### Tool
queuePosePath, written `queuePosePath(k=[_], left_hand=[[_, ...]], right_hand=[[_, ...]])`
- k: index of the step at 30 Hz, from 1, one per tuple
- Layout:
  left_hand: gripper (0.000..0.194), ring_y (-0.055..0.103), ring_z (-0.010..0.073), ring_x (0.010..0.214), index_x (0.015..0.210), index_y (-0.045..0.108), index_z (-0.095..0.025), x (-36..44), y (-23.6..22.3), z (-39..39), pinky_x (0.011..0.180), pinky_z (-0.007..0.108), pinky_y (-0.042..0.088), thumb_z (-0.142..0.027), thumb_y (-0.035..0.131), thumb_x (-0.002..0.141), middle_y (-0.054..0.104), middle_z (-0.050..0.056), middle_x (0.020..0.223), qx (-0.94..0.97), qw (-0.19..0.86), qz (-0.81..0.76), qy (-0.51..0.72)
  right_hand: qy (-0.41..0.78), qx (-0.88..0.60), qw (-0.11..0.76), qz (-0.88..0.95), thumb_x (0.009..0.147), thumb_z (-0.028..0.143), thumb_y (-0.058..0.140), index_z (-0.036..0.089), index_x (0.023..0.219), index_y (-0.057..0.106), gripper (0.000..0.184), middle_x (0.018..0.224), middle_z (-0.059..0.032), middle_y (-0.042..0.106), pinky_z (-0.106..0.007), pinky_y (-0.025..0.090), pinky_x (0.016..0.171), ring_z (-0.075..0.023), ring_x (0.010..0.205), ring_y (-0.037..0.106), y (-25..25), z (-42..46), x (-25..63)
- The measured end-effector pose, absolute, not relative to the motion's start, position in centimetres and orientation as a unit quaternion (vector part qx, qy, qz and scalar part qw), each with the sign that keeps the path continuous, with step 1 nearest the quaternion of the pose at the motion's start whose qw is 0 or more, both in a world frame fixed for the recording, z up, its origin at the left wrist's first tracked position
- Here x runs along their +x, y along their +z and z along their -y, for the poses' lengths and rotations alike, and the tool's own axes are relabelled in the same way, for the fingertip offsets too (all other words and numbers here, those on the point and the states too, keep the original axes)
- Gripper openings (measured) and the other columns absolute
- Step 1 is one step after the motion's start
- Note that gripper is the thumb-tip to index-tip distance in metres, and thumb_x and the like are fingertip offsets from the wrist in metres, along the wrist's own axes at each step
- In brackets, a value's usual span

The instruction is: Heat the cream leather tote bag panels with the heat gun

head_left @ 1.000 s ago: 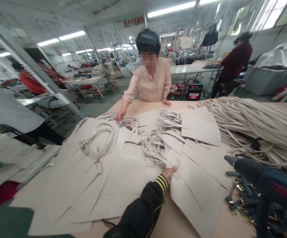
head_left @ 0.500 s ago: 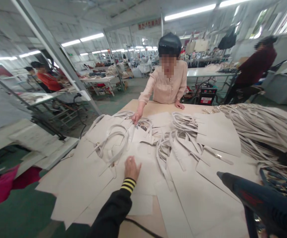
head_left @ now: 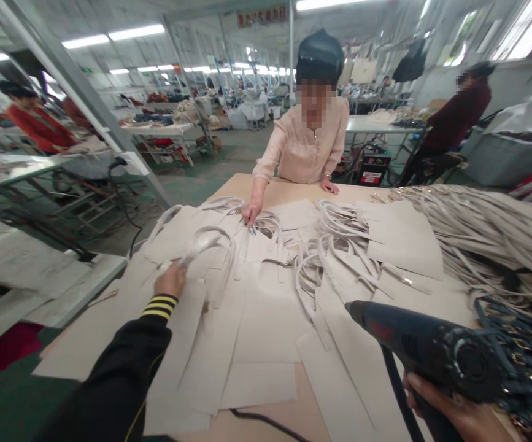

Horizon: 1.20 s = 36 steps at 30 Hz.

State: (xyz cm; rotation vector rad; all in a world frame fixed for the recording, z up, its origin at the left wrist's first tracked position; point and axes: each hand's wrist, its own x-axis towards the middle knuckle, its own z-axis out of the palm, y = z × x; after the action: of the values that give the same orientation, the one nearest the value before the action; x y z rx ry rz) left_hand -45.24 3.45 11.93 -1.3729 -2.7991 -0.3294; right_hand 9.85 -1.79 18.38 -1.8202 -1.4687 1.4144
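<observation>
At the left of the table my left hand is closed around the end of a looped beige strap, blurred by motion and lifting off flat beige panels. My right hand, at the lower right, is wrapped round the grip of a dark heat gun. Its nozzle points left over the panels. More looped straps lie on the panels near the middle. Across the table, a co-worker's hand touches the panels by another set of loops.
A heap of long beige straps fills the right side. Dark straps with gold buckles lie below it. A black cable runs along the near edge. A metal post rises to the left; a co-worker stands opposite.
My left hand has moved left from the middle panels and taken hold of a strap, which has shifted. The heat gun has come left and further into view, with my right hand now showing.
</observation>
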Motion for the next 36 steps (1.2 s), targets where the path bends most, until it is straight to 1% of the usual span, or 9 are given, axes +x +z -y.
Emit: queuePosePath(k=[4, 8, 11, 13, 17, 21, 27, 31, 36], left_hand=[[0.033, 0.06, 0.0182, 0.067, 0.093, 0.051, -0.008, -48.3, 18.8, -10.6, 0.058, 0.029, 0.047, -0.033, 0.033, 0.081, 0.062, 0.011, 0.078, -0.422, 0.075, 0.863, -0.267], [0.04, 0.06, 0.0164, 0.074, 0.102, 0.049, -0.005, -49.0, 21.4, -17.4, 0.061, 0.03, 0.048, -0.032, 0.026, 0.085, 0.061, 0.013, 0.092, -0.431, 0.022, 0.851, -0.299], [0.046, 0.053, 0.0241, 0.101, 0.114, 0.041, 0.007, -46.6, 18.8, -18.3, 0.081, 0.036, 0.044, -0.026, 0.036, 0.082, 0.054, 0.022, 0.108, -0.447, -0.001, 0.859, -0.251], [0.062, 0.034, 0.0315, 0.12, 0.124, 0.025, 0.012, -43.3, 15.2, -16.2, 0.093, 0.041, 0.034, -0.029, 0.041, 0.081, 0.035, 0.03, 0.127, -0.475, 0.028, 0.854, -0.211], [0.067, 0.025, 0.0361, 0.124, 0.125, 0.039, -0.015, -36.8, 6.3, -8.0, 0.095, 0.054, 0.025, -0.046, 0.056, 0.069, 0.028, 0.02, 0.136, -0.594, 0.019, 0.795, -0.118], [0.05, 0.025, 0.0346, 0.124, 0.118, 0.047, -0.019, -37.4, 1.0, -0.9, 0.094, 0.058, 0.023, -0.041, 0.049, 0.074, 0.036, 0.018, 0.132, -0.644, 0.047, 0.762, -0.048], [0.04, 0.035, 0.029, 0.119, 0.108, 0.054, -0.017, -47.9, -0.2, 2.7, 0.095, 0.043, 0.033, -0.04, 0.045, 0.076, 0.039, 0.016, 0.127, -0.629, 0.097, 0.764, -0.105], [0.058, 0.034, 0.0344, 0.118, 0.122, 0.04, -0.012, -51.7, -0.4, 2.9, 0.087, 0.047, 0.038, -0.045, 0.045, 0.074, 0.031, 0.021, 0.131, -0.501, 0.103, 0.852, -0.107], [0.069, 0.034, 0.0319, 0.12, 0.126, 0.03, -0.006, -52.7, 0.6, 1.7, 0.096, 0.043, 0.032, -0.045, 0.047, 0.071, 0.037, 0.022, 0.127, -0.506, 0.05, 0.856, -0.098]], right_hand=[[0.491, -0.7, 0.231, 0.465, 0.06, 0.057, 0.06, 0.018, 0.063, 0.064, 0.039, 0.063, -0.0065, 0.066, -0.034, 0.05, 0.066, -0.026, 0.066, 0.062, 18.9, 1.3, 9.9], [0.545, -0.651, 0.311, 0.426, 0.067, 0.046, 0.062, 0.016, 0.078, 0.061, 0.032, 0.068, -0.0044, 0.065, -0.031, 0.05, 0.062, -0.0217, 0.065, 0.06, 20.0, -0.3, 8.1], [0.616, -0.545, 0.377, 0.426, 0.073, 0.037, 0.061, 0.017, 0.089, 0.058, 0.025, 0.072, -0.0023, 0.063, -0.027, 0.048, 0.059, -0.0163, 0.062, 0.057, 20.6, -3.0, 4.3], [0.644, -0.484, 0.405, 0.433, 0.075, 0.033, 0.06, 0.017, 0.091, 0.057, 0.023, 0.073, -0.0017, 0.062, -0.025, 0.047, 0.057, -0.0146, 0.061, 0.056, 20.7, -5.1, 1.2], [0.646, -0.443, 0.433, 0.445, 0.075, 0.031, 0.061, 0.014, 0.084, 0.058, 0.02, 0.071, -0.0028, 0.06, -0.024, 0.047, 0.054, -0.0142, 0.059, 0.057, 20.3, -8.4, -3.6], [0.652, -0.437, 0.423, 0.453, 0.076, 0.031, 0.06, 0.015, 0.089, 0.057, 0.021, 0.073, -0.0032, 0.061, -0.025, 0.047, 0.055, -0.0142, 0.06, 0.058, 19.8, -9.0, -5.3], [0.664, -0.455, 0.383, 0.453, 0.075, 0.031, 0.061, 0.014, 0.088, 0.057, 0.022, 0.073, -0.0047, 0.062, -0.026, 0.048, 0.054, -0.015, 0.059, 0.058, 19.2, -8.6, -6.7], [0.698, -0.42, 0.371, 0.446, 0.075, 0.032, 0.061, 0.013, 0.083, 0.06, 0.021, 0.072, -0.0047, 0.062, -0.025, 0.048, 0.052, -0.0143, 0.058, 0.058, 19.1, -10.1, -9.5], [0.683, -0.41, 0.351, 0.491, 0.071, 0.033, 0.062, 0.012, 0.069, 0.061, 0.022, 0.064, -0.0044, 0.062, -0.024, 0.049, 0.048, -0.0138, 0.053, 0.058, 18.7, -13.7, -14.2]])
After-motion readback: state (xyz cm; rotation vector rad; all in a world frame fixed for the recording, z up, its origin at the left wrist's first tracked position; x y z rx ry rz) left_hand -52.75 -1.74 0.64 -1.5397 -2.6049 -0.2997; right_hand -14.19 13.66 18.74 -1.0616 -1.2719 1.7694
